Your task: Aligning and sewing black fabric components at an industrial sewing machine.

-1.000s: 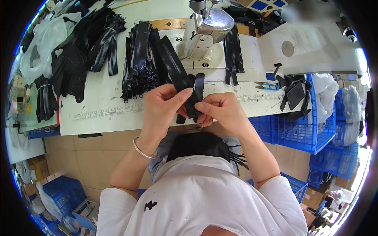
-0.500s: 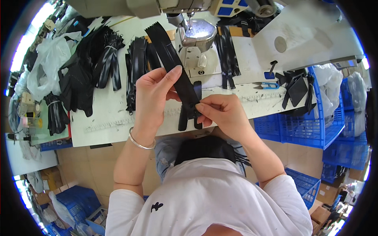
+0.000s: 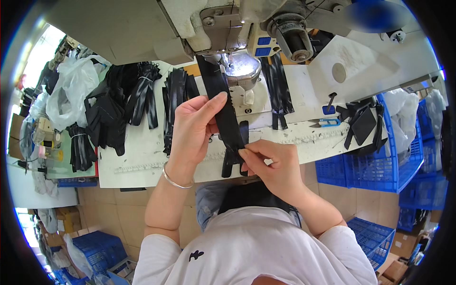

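A long black zipper [image 3: 229,121] stretches between my two hands at the front of the white table. My left hand [image 3: 192,126], a bangle on its wrist, pinches it about midway with thumb on top. At its near end, my right hand [image 3: 275,164] grips the zipper between thumb and fingers. The far end rises to the head of a sewing machine [image 3: 221,31], near the lit metal post [image 3: 246,80]. Dark strap-like ends [image 3: 227,169] show beneath the zipper at the table edge; what they belong to is partly hidden.
Black zippers lie in a pile [image 3: 174,95] left of the machine and another bundle [image 3: 279,95] right of it. Blue-handled thread snips [image 3: 327,122] rest beside black pieces [image 3: 363,126]. Tied black bundles [image 3: 142,102] and a plastic bag [image 3: 71,97] occupy the left. Blue crates [image 3: 370,166] stand right.
The view has shifted, showing more of the machine and placing the table lower. The zipper hangs straighter, its far end now closer to the machine head. Both hands keep their pinch.
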Tool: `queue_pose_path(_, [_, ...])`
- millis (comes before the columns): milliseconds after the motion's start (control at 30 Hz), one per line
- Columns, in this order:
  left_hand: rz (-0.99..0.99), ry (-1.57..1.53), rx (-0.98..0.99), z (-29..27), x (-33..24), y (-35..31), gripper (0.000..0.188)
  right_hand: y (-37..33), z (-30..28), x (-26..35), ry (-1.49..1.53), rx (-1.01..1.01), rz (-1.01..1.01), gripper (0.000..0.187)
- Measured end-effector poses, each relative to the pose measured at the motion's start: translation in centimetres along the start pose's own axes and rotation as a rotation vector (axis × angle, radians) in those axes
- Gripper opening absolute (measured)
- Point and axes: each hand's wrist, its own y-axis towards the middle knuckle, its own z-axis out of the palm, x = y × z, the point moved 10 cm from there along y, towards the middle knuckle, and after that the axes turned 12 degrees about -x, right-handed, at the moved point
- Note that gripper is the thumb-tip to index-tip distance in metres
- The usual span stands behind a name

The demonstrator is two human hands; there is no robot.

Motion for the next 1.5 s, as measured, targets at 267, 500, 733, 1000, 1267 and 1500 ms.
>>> queue_pose_path(267, [-0.024, 0.067, -0.019, 1.1, -0.3, 0.5, 0.019, -0.1, -0.2, 0.0, 0.098, -0.069, 0.005, 0.010])
queue_pose_path(500, [-0.028, 0.079, 0.028, 1.7, -0.9, 0.8, 0.018, 0.3, 0.2, 0.0, 0.084, -0.067, 0.001, 0.009])
queue_pose_path(733, [-0.026, 0.072, 0.032, 2.0, -0.9, 1.4, 0.018, 0.7, 0.0, 0.3, 0.135, -0.101, -0.012, 0.009])
queue_pose_path(1000, [-0.031, 0.018, 0.099, 1.6, -0.5, 1.5, 0.021, 0.7, 0.3, -0.1, 0.107, -0.096, -0.013, 0.008])
queue_pose_path(1267, [-0.014, 0.334, 0.007, -0.3, 1.7, -0.8, 0.015, 1.4, 0.2, -0.2, 0.036, -0.133, -0.073, 0.007])
queue_pose_path(1500, [-0.321, -0.277, 0.122, 0.8, 4.0, -4.7, 0.016, 1.5, 0.4, 0.4, -0.118, -0.109, -0.244, 0.005])
